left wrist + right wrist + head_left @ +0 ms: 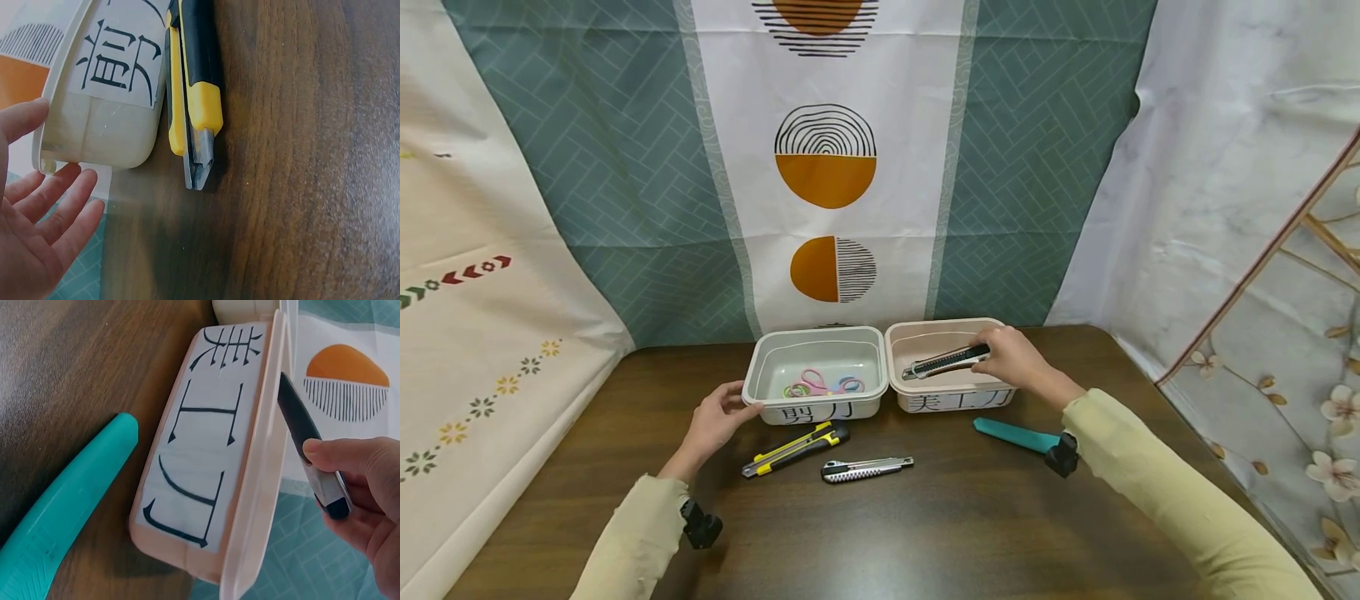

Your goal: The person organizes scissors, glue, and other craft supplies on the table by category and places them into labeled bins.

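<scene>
My right hand (1011, 358) pinches a black-and-silver utility knife (951, 362) by one end, holding it at a slant over the pink box (943, 327), whose label carries dark characters. Part of the knife is behind the rim in the right wrist view. At the pale box (820, 336), my left hand (47, 219) touches the left corner with its thumb and relaxed fingers. Pink-handled scissors (815, 383) lie inside this box. A yellow-and-black utility knife (796, 447) rests on the table just in front of it, and a silver utility knife (867, 469) lies to the right.
A long teal plastic object (69, 506) lies on the wooden table (925, 542) in front of the pink box, partly covered by the right wrist's camera in the head view. Both boxes stand side by side near the patterned curtain (1030, 167) at the back.
</scene>
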Demonstrator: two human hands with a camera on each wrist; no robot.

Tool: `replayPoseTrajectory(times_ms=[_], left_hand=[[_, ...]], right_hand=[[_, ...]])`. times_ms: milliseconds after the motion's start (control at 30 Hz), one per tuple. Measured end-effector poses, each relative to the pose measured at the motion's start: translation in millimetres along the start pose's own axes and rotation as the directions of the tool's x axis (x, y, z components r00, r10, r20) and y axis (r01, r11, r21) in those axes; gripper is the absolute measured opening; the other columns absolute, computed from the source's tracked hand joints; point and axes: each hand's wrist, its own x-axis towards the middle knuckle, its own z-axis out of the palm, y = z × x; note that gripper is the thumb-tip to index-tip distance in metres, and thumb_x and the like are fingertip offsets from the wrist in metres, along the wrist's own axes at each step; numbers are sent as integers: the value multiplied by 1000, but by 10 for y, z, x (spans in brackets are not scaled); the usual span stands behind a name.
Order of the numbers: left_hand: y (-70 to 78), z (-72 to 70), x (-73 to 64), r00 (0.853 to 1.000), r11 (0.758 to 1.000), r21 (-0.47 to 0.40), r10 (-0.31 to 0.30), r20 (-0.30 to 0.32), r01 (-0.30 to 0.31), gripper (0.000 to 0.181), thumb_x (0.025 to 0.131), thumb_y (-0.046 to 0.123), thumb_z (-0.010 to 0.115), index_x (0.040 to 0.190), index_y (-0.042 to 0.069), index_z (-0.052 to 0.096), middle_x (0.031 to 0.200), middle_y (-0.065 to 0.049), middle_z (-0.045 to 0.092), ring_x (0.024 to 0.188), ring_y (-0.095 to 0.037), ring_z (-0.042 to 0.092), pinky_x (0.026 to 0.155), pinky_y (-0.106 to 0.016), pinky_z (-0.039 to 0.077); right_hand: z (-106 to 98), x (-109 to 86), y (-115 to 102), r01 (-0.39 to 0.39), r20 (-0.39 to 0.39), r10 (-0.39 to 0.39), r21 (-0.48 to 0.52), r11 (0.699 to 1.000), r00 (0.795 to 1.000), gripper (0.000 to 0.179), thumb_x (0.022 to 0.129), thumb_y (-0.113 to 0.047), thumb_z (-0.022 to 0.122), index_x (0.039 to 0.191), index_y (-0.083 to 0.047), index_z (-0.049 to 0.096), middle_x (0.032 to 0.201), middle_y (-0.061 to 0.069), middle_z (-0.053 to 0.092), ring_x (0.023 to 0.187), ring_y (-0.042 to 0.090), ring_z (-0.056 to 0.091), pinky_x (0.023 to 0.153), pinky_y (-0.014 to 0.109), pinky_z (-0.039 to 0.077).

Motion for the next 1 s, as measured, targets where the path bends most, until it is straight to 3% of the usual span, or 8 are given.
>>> replayPoseTrajectory(times_ms=[267,533,767,1000], left_hand=[[25,-2,-6,1000,1000,6,-3,0,3,61,83,28,66,128,-5,40,116,-27,55,97,-34,58,80,-43,48],[5,18,-3,1000,1000,1,-11,-6,11,61,83,27,66,128,-4,41,116,-27,56,98,-34,59,79,-42,49],[-5,30,-5,1000,1000,0,-6,-13,6,61,83,28,66,128,-5,41,116,-27,55,97,-34,59,79,-42,49],[0,22,2,1000,1000,1,-10,-10,10,62,82,28,67,128,-5,41,116,-27,55,97,-34,59,78,-41,49]], right_hand=[[62,16,164,12,8,-12,15,1000,1000,32,68,-11,78,97,2,69,93,13,68,80,23,62,69,37,50],[170,39,297,-3,14,1,129,992,1000,32,69,-8,77,97,5,68,91,16,68,59,11,52,57,27,43],[253,75,359,12,13,-13,127,992,1000,33,68,-8,77,97,6,68,93,15,68,82,24,63,71,38,49],[312,69,420,-2,19,1,99,995,1000,33,69,-8,76,98,5,68,96,15,68,88,28,62,76,41,49]])
